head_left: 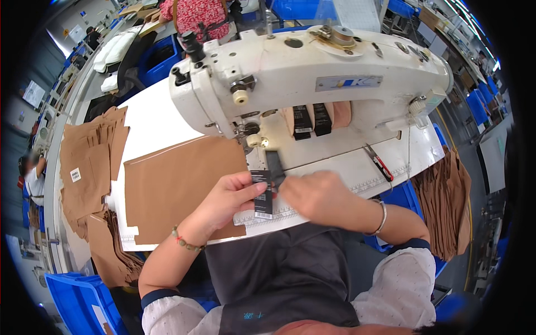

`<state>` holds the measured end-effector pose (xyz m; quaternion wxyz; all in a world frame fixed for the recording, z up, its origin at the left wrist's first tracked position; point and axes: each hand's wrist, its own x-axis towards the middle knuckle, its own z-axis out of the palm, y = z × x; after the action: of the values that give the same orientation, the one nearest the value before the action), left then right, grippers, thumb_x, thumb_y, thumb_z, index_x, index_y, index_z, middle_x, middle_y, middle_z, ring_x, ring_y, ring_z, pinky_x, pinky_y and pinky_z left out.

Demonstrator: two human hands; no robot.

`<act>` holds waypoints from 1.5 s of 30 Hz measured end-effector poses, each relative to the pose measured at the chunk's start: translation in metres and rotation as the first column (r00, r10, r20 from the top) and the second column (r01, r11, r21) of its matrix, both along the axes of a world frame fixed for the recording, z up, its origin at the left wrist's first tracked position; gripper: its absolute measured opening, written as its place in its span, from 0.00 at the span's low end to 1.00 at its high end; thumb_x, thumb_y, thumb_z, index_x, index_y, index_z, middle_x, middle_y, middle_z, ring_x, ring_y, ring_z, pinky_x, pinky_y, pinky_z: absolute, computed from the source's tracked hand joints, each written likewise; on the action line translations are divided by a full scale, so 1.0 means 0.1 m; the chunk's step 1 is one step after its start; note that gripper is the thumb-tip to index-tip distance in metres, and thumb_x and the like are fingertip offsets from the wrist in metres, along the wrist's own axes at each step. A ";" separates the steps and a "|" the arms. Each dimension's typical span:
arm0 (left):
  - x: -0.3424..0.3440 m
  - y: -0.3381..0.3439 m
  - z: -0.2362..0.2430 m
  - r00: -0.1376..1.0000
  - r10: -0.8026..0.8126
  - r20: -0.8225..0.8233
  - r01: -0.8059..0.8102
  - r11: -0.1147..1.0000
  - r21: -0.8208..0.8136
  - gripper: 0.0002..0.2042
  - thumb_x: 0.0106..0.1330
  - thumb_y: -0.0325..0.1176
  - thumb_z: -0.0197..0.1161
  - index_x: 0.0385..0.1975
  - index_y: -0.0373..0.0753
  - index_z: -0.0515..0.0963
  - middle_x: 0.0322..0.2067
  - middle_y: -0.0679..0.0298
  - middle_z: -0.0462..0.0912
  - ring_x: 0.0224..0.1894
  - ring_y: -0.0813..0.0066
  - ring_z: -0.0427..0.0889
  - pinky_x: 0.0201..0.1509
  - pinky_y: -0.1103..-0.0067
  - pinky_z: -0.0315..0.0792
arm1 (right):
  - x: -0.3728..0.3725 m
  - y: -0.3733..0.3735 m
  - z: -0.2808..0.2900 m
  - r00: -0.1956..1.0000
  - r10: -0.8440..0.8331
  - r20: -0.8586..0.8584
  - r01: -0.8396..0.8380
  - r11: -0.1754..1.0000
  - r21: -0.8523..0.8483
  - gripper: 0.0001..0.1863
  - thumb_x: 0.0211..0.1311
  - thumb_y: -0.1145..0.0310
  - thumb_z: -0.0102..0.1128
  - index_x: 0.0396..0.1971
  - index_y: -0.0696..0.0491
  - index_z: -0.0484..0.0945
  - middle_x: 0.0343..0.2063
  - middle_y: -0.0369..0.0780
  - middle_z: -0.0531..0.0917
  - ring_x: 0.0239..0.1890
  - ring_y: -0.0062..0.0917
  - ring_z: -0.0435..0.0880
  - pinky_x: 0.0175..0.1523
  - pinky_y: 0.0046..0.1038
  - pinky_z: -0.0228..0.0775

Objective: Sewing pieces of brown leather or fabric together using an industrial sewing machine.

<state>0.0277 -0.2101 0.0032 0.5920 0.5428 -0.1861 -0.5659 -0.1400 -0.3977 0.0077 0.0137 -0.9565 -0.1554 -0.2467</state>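
My left hand (231,198) pinches a printed black label (262,206) upright in front of the sewing machine (279,61). My right hand (315,195), fingers curled, grips a dark grey strip (272,162) just beside that label, below the needle area. A flat brown fabric panel (178,178) lies left of my hands, under the left wrist. Bundles of black labels (304,120) rest beneath the machine arm, next to pink pieces (340,114). Red-handled thread snips (379,163) lie to the right on the white worktop.
Stacked brown pieces (89,173) cover the table's left side; more (444,212) hang at the right. Blue bins (78,307) stand lower left, below the right edge and behind the machine. A person in patterned red (195,17) works beyond the machine; another person (33,178) sits far left.
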 end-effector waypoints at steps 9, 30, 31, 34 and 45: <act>0.36 0.05 0.11 0.318 -0.073 0.945 0.018 0.997 0.070 0.22 0.65 0.25 0.74 0.59 0.35 0.78 0.25 0.60 0.88 0.27 0.69 0.87 0.34 0.75 0.77 | 0.64 -0.14 0.08 0.982 0.019 -0.188 0.068 0.892 0.446 0.13 0.57 0.61 0.74 0.34 0.55 0.84 0.29 0.40 0.87 0.26 0.36 0.87 0.35 0.36 0.79; 0.59 0.05 0.10 0.176 -0.042 0.984 -0.051 0.997 0.051 0.07 0.62 0.26 0.74 0.39 0.36 0.86 0.32 0.55 0.83 0.31 0.57 0.84 0.37 0.67 0.78 | 0.93 -0.27 -0.16 0.883 0.069 -0.464 0.325 0.624 0.711 0.10 0.54 0.70 0.76 0.36 0.56 0.88 0.18 0.36 0.84 0.19 0.18 0.82 0.28 0.24 0.72; 0.60 0.06 0.10 0.176 -0.040 0.984 -0.055 0.997 0.051 0.07 0.62 0.25 0.74 0.39 0.35 0.87 0.31 0.56 0.84 0.29 0.61 0.84 0.35 0.70 0.77 | 0.93 -0.27 -0.17 0.880 0.069 -0.470 0.328 0.626 0.707 0.10 0.55 0.70 0.76 0.36 0.56 0.88 0.18 0.36 0.83 0.19 0.18 0.81 0.28 0.24 0.72; 0.59 0.05 0.10 0.181 -0.010 0.984 -0.039 0.999 0.017 0.07 0.63 0.25 0.75 0.39 0.34 0.87 0.31 0.56 0.84 0.26 0.67 0.83 0.33 0.74 0.77 | 0.93 -0.27 -0.19 0.878 0.077 -0.473 0.327 0.626 0.708 0.09 0.56 0.71 0.76 0.35 0.57 0.87 0.17 0.35 0.83 0.19 0.16 0.80 0.28 0.22 0.71; 0.56 0.03 0.08 0.210 0.016 0.977 -0.040 0.999 -0.007 0.04 0.62 0.25 0.73 0.35 0.35 0.86 0.30 0.54 0.85 0.31 0.53 0.86 0.37 0.67 0.80 | 0.94 -0.25 -0.15 0.861 0.149 -0.486 0.337 0.549 0.765 0.10 0.60 0.73 0.71 0.26 0.62 0.79 0.31 0.45 0.91 0.29 0.28 0.91 0.35 0.30 0.81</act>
<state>0.0835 -0.2074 0.0112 0.3486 0.7868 -0.5013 -0.0905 -0.0463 -0.4222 -0.0074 0.4888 -0.8707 0.0426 -0.0353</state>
